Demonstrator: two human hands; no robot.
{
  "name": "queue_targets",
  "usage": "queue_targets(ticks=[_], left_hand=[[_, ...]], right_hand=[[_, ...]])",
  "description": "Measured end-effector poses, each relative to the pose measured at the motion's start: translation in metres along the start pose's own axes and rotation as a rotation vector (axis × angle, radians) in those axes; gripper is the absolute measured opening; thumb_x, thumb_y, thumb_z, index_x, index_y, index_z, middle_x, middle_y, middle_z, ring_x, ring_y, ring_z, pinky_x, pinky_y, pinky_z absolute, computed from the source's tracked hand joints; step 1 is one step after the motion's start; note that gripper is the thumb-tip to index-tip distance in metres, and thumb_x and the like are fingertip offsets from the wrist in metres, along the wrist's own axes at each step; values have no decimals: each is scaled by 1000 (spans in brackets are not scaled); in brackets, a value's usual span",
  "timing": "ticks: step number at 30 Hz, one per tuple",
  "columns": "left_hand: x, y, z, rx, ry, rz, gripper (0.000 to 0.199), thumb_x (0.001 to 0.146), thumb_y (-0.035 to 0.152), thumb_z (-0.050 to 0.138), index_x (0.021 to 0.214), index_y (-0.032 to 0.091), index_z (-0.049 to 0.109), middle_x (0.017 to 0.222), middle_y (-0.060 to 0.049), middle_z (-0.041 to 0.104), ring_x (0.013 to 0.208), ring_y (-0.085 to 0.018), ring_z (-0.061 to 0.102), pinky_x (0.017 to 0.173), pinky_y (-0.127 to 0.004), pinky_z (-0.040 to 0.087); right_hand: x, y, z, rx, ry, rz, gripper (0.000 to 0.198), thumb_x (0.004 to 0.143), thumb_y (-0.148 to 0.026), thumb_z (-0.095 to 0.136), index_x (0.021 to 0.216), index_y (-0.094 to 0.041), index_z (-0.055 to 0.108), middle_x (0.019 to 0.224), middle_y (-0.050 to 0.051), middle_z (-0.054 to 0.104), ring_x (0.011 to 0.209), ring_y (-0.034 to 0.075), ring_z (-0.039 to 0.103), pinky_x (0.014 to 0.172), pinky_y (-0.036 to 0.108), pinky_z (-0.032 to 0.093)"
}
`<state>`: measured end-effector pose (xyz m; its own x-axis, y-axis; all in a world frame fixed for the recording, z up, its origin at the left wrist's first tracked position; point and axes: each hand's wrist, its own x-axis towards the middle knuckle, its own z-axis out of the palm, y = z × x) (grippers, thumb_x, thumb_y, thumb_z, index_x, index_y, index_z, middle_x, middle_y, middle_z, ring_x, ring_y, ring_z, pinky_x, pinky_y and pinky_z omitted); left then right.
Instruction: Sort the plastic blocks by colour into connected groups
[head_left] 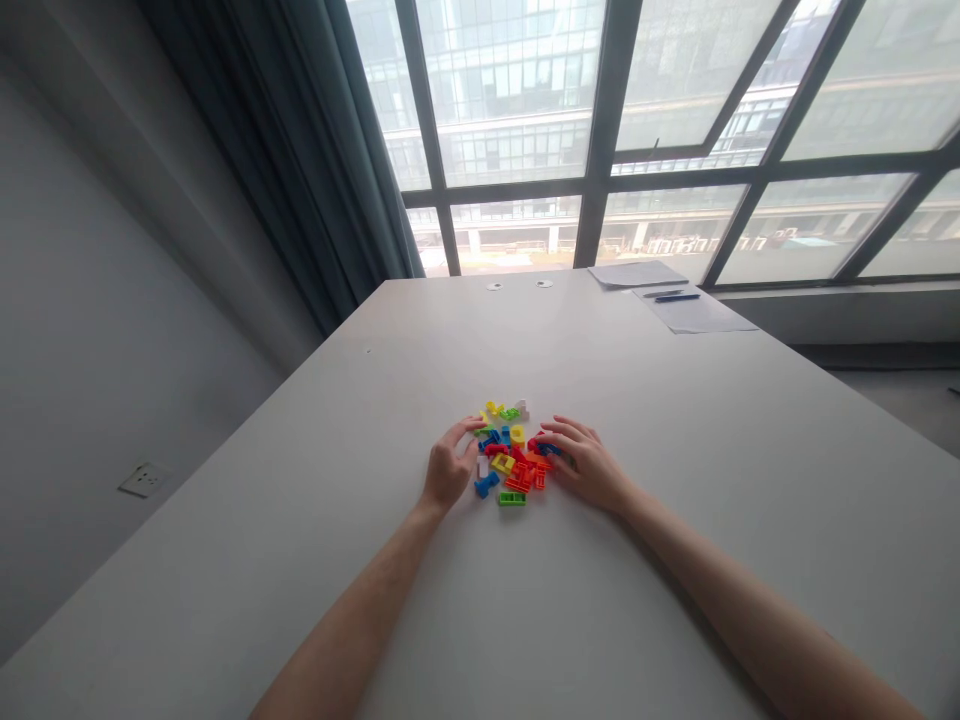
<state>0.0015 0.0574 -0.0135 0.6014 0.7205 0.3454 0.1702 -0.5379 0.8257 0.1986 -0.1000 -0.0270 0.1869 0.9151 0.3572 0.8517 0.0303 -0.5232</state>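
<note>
So there's a person at a big white table [435,340] with a little heap of colorful plastic pieces [519,478] right in front of them, and both bare hands are kind of cupped around it. The left hand [450,468] sits at the heap's left edge, fingers curved over by some green bits, thumb and fingers apart with a gap between them. The right hand [587,463] is on the opposite side, fingers loosely spread, reaching over a dark blue piece [549,449] at the right edge; honestly can't tell from here if it's pinching that or just resting on it. Red and orange bits are bunched in the middle, a green piece [512,499] lies at the near edge, and a blue piece [487,485] is just beside the left hand. A white piece [523,408] is over on the far side. Way further back there's paper [705,316] with a pen [677,297] on it, near the big window [517,90].
</note>
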Motion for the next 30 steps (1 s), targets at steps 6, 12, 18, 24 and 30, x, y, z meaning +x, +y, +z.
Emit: queue_targets(ticks=[6, 12, 18, 24, 30], left_hand=[[13, -27, -14, 188, 42, -30, 30, 80, 21, 50, 104, 20, 67, 125, -9, 65, 123, -25, 57, 111, -45, 39], [11, -36, -9, 379, -16, 25, 38, 79, 18, 52, 114, 21, 64, 123, -9, 66, 127, -28, 52, 110, -47, 38], [9, -38, -6, 431, -21, 39, 40, 80, 18, 51, 119, 21, 61, 125, -11, 64, 127, -28, 52, 109, -47, 38], [9, -38, -5, 445, -19, 43, 40, 80, 17, 51, 119, 21, 61, 125, -10, 64, 127, -28, 52, 110, -47, 38], [9, -36, -5, 450, -27, 47, 39, 81, 17, 50, 118, 21, 62, 125, -11, 64, 127, -28, 52, 109, -47, 38]], right_hand=[[0, 3, 0, 18, 49, 70, 32, 90, -27, 47, 117, -29, 65, 132, 6, 59, 132, 26, 44, 107, 50, 37], [2, 5, -1, 91, 73, 104, 32, 89, -27, 48, 117, -26, 64, 132, 7, 59, 131, 26, 46, 107, 48, 37], [1, 18, -12, 184, 173, 189, 28, 87, -26, 46, 104, -23, 68, 125, 8, 62, 121, 24, 54, 105, 44, 40], [0, 24, -16, 146, 109, 106, 23, 87, -34, 53, 102, -27, 69, 128, 7, 61, 130, 27, 45, 107, 50, 37], [-2, 20, -10, 3, -4, 84, 31, 87, -30, 53, 116, -29, 65, 132, 5, 60, 137, 30, 37, 108, 56, 31]])
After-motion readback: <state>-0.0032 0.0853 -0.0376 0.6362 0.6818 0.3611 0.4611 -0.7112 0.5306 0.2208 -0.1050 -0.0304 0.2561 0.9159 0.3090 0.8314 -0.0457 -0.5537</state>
